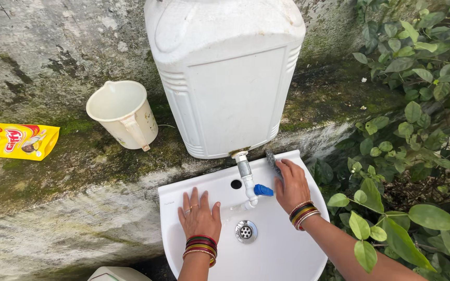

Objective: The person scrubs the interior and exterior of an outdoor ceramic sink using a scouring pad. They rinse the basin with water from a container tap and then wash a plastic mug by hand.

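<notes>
My left hand [199, 214] lies flat, fingers spread, on the inner left slope of a white wash basin [282, 255], holding nothing. At the basin's back right rim, my right hand [290, 184] grips a dark grey scrubbing pad [273, 161]. Both wrists carry coloured bangles. Between the hands a white pipe tap with a blue handle [262, 190] comes down from a big white plastic water can [225, 73]. The metal drain [246, 231] sits in the middle of the basin.
A cream plastic jug [123, 114] and a yellow pouch [21, 140] rest on the mossy stone ledge [79, 161] left of the can. Green leafy plants [412, 135] crowd the right side. A rough wall stands behind.
</notes>
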